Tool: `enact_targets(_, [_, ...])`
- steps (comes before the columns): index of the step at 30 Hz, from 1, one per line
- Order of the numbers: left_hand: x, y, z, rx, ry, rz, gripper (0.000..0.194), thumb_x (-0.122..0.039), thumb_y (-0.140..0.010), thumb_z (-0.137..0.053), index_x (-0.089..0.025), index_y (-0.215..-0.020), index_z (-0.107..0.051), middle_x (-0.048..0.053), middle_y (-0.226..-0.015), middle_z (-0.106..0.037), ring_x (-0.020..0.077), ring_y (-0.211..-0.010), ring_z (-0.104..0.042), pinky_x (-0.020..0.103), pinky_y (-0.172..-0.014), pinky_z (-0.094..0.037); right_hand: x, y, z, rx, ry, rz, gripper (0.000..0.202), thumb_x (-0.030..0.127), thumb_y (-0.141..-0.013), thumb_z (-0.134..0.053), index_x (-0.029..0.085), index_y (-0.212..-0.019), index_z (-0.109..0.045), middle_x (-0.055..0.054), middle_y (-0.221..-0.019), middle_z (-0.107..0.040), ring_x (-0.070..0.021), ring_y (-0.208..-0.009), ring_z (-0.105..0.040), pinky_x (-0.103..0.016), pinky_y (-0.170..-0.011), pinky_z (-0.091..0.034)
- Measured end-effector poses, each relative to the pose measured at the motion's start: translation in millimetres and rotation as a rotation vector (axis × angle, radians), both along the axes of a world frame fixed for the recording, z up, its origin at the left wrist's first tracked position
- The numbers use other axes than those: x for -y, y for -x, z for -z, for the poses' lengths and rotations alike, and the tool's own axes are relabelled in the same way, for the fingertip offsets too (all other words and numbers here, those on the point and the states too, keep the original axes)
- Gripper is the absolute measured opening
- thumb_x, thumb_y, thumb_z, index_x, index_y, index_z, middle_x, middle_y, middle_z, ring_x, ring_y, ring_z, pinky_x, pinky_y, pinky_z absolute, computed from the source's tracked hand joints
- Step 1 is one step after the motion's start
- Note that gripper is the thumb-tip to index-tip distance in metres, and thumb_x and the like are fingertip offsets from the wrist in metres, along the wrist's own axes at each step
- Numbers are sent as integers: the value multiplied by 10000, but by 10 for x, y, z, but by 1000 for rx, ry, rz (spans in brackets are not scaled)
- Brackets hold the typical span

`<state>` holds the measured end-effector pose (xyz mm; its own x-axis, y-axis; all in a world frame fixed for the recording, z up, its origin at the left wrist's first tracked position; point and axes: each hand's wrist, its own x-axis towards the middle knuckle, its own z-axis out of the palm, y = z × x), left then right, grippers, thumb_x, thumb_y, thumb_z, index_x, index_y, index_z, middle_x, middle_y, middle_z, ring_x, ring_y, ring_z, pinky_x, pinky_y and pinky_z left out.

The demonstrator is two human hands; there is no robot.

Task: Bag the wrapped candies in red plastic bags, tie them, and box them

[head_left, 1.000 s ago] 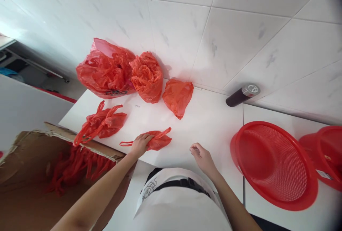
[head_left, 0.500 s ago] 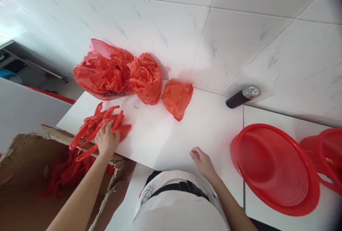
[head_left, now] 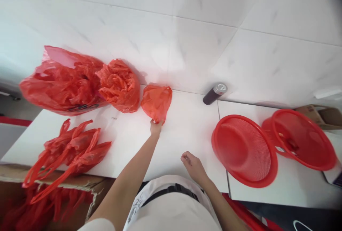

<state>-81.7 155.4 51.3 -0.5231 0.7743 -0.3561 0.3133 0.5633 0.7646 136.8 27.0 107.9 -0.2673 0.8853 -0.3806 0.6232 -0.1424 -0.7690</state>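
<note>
My left hand (head_left: 156, 127) is at the near edge of a small flat red plastic bag (head_left: 156, 101), its fingers pinched on that edge. My right hand (head_left: 193, 165) hovers over the near part of the white table with fingers curled in and nothing seen in them. To the left of the small bag stand a bunched red plastic bag (head_left: 121, 87) and a large stuffed red plastic bag (head_left: 64, 88). Several loose red plastic bags (head_left: 77, 149) lie at the table's front left, their handles hanging over the edge.
An open cardboard box (head_left: 97, 192) with red bags inside sits below the table's left front. On the right are two red plastic baskets (head_left: 232, 152), (head_left: 304, 135). A dark cylinder with a silver lid (head_left: 215, 94) stands by the tiled wall (head_left: 149, 38). A small cardboard box (head_left: 311, 115) is at far right.
My left hand has left the loose bags at the front left and moved right to the small red bag. The view has shifted right; my right hand stays near the same spot.
</note>
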Motion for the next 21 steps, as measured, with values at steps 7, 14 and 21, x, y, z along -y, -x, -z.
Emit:
enact_targets(7, [354,282,-586,52,-151,155,327,-452,-832,-548,-166,-966,-634,49,-876,-696,236,-867,-641,313,-767,-488,96,-543,-39,-19,-51,310,300,501,-905,-451,229,-827,-551,-21,-788,-637,-187,-724,-589,-303,-671,-458])
enact_targets(14, [1197,345,-1399,352,25,340,406,-555,-778,-628,-200,-974,-640,23,-878,-724,243,-875,-660,293,-758,-526,111,-1716,-95,151,-320,916,402,534,-832,-529,209,-1063,-578,-102,-1024,-661,-234,-900,-625,-367,-813,-495])
enact_targets(21, [1338,92,-1434,487,233,602,369,-577,-769,-615,-219,-841,-673,21,-826,-712,265,-827,-665,344,-759,-554,-220,-3340,2,542,-365,1201,512,433,-732,-559,175,-1174,-544,-128,-971,-659,-250,-790,-622,-411,-773,-480])
